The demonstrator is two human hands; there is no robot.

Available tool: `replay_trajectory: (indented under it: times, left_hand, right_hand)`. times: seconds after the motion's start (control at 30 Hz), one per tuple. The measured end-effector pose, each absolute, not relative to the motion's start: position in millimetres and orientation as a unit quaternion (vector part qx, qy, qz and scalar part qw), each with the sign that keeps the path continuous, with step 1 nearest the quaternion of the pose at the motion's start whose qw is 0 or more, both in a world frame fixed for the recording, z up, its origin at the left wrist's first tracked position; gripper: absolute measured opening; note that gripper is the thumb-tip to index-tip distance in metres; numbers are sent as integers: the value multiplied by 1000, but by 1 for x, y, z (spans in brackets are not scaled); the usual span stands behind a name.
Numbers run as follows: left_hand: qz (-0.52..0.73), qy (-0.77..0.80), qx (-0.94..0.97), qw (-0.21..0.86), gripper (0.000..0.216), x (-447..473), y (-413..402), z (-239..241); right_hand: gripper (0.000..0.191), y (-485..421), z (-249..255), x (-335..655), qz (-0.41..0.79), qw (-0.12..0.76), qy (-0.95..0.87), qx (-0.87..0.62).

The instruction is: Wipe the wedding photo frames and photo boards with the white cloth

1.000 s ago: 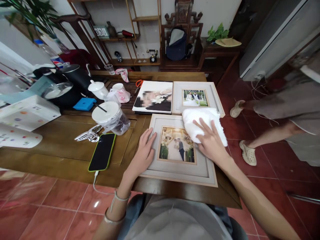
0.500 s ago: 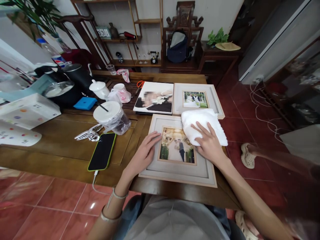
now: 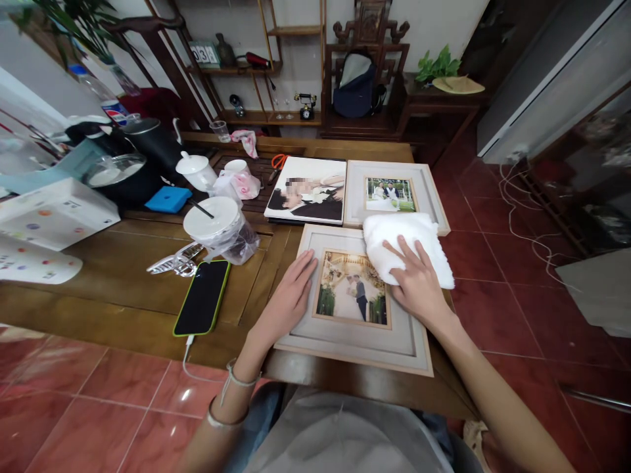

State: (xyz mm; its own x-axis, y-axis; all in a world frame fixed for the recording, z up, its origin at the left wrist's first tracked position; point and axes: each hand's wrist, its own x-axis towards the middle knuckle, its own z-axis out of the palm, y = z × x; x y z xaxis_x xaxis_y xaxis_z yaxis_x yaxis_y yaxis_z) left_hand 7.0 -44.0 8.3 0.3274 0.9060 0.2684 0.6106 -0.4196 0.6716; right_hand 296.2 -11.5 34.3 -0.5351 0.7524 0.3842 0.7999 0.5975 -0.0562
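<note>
A pale framed wedding photo (image 3: 345, 341) lies flat at the near edge of the wooden table (image 3: 123, 276). My left hand (image 3: 288, 299) rests flat on the frame's left border, fingers stretched out. My right hand (image 3: 419, 282) presses flat on a white folded cloth (image 3: 409, 240) that covers the frame's upper right corner. Behind it lie a second framed photo (image 3: 394, 194) and a frameless photo print (image 3: 308, 190).
A black phone in a green case (image 3: 203, 299) on a white cable lies left of the frame, beside a hair clip (image 3: 172, 263) and a lidded cup in a bag (image 3: 219, 226). Teapot (image 3: 197, 172), kettle, boxes crowd the left. Shelves and a chair with a backpack (image 3: 355, 85) stand behind.
A person walking on the right has left the view. My right hand and the cloth shifted only slightly on the frame; my left hand stays on the frame's left border.
</note>
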Motion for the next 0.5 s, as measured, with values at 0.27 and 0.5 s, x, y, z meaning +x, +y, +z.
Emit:
replay_trajectory:
  times: [0.27,0.5]
  left_hand:
    - [317,502,768,241,47,9,-43,9]
    - [310,498,781,213,48,7,-43,3]
  right_hand:
    - [20,-23,39,293,-51,119,-902,-413]
    - [23,-90,54,289,31,125,-917,-377]
